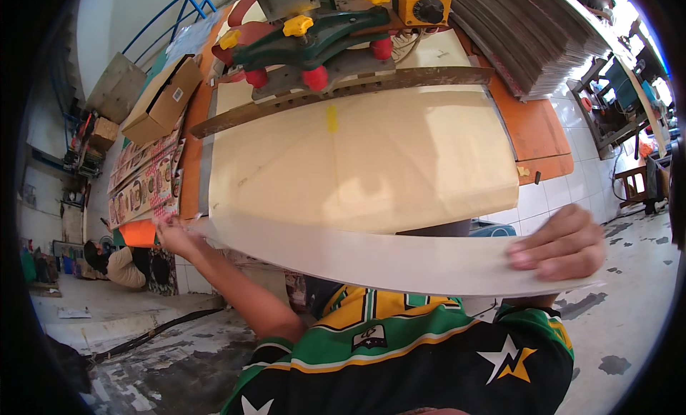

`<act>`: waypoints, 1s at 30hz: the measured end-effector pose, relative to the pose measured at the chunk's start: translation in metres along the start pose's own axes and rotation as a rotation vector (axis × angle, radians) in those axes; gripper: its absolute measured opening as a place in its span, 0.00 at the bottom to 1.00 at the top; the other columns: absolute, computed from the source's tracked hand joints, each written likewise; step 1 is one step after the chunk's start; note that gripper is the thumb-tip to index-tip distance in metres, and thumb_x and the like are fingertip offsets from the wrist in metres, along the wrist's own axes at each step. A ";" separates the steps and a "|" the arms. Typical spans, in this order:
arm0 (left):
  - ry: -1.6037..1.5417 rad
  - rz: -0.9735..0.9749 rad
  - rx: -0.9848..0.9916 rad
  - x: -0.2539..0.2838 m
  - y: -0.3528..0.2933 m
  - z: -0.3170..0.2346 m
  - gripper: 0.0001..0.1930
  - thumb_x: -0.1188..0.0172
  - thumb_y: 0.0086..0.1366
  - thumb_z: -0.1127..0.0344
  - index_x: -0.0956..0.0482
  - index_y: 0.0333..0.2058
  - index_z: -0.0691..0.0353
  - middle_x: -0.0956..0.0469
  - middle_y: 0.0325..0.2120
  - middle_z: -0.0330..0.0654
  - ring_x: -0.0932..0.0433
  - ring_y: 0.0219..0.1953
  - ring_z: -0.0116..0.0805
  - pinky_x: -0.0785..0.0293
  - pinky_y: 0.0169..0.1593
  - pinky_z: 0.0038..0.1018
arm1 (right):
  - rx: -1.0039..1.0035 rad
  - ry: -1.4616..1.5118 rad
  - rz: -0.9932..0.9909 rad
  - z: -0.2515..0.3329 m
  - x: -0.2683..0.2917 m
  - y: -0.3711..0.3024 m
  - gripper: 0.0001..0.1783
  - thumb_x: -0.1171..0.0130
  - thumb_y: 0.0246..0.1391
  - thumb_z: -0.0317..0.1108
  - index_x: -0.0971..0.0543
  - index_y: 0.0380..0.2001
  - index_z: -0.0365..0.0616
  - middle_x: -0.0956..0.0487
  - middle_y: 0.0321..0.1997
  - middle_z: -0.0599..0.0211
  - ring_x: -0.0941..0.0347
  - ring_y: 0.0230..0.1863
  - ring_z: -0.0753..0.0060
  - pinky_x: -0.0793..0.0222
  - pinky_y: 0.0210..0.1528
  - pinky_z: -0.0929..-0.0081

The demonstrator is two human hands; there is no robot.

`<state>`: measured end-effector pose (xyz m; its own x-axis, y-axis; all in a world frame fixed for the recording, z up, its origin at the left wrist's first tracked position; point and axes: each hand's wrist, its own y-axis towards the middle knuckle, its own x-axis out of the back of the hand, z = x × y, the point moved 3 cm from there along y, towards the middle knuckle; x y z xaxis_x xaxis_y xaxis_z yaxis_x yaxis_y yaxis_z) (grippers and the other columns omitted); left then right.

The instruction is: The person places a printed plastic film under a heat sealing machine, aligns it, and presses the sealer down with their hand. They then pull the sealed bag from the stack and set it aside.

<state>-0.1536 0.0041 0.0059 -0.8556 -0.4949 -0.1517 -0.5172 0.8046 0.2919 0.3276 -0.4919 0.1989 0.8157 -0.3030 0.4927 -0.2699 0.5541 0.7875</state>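
A long, pale, thin sheet (400, 263) of card-like material stretches sideways in front of my body, overlapping the near edge of the table covering. My right hand (561, 247) grips its right end, fingers lying over the upper face. At the other end my left hand (177, 235) is beside the sheet's left tip; motion smears its fingers, so I cannot tell whether they hold it. Beyond the sheet lies a cream-coloured covering (364, 165) with a small yellow mark (331, 118), under a long metal bar (421, 77).
A dark green clamp-like machine part (314, 47) with yellow knobs and red feet stands behind the bar, beside a yellow control box (423, 6). Stacked boards (525, 36) rise at the right; an open cardboard box (161, 101) and printed sheets (146, 183) lie left. Another person (128, 263) is at far left.
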 end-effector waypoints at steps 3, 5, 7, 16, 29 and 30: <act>-0.224 -0.177 0.249 0.030 0.012 0.003 0.14 0.47 0.76 0.59 0.28 0.31 0.58 0.30 0.25 0.32 0.37 0.21 0.24 0.43 0.25 0.27 | -0.019 -0.055 -0.324 0.014 0.022 -0.037 0.12 0.38 0.65 0.36 0.21 0.41 0.36 0.14 0.30 0.46 0.13 0.26 0.59 0.14 0.28 0.69; -0.292 -0.063 0.162 0.029 0.004 -0.011 0.15 0.46 0.76 0.57 0.29 0.30 0.57 0.32 0.23 0.31 0.42 0.19 0.22 0.48 0.23 0.26 | -0.151 -0.034 -0.407 0.014 0.022 -0.051 0.13 0.38 0.65 0.37 0.22 0.40 0.36 0.14 0.28 0.49 0.14 0.24 0.62 0.14 0.28 0.69; -0.336 -0.031 0.111 0.024 -0.021 -0.027 0.15 0.46 0.77 0.56 0.29 0.30 0.57 0.34 0.21 0.31 0.43 0.17 0.21 0.52 0.21 0.24 | -0.292 -0.044 -0.383 0.012 0.024 -0.059 0.15 0.38 0.66 0.40 0.23 0.43 0.37 0.15 0.29 0.52 0.16 0.24 0.64 0.14 0.30 0.68; -0.190 -0.235 0.114 0.135 0.004 0.021 0.15 0.44 0.76 0.54 0.24 0.34 0.59 0.32 0.22 0.31 0.39 0.19 0.22 0.46 0.22 0.22 | -0.528 0.088 -1.048 -0.021 0.090 -0.181 0.20 0.42 0.70 0.41 0.27 0.53 0.35 0.21 0.46 0.65 0.21 0.51 0.72 0.23 0.52 0.70; 0.370 -0.123 0.413 0.246 -0.063 0.226 0.13 0.49 0.65 0.65 0.17 0.35 0.65 0.24 0.26 0.39 0.32 0.25 0.33 0.32 0.33 0.33 | -0.689 0.176 -1.027 -0.065 0.090 -0.202 0.16 0.42 0.70 0.39 0.24 0.52 0.39 0.17 0.48 0.64 0.18 0.46 0.75 0.21 0.51 0.74; 0.429 0.025 0.482 0.226 -0.091 0.236 0.13 0.49 0.65 0.64 0.17 0.36 0.65 0.22 0.27 0.40 0.29 0.26 0.33 0.31 0.33 0.32 | -0.701 0.163 -1.024 -0.063 0.089 -0.201 0.16 0.42 0.70 0.39 0.24 0.52 0.39 0.17 0.48 0.64 0.18 0.46 0.76 0.21 0.51 0.74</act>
<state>-0.3054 -0.1038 -0.2782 -0.8339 -0.4813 0.2702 -0.5351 0.8251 -0.1816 0.4864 -0.5809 0.0613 0.5572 -0.7662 -0.3201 0.8144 0.4291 0.3908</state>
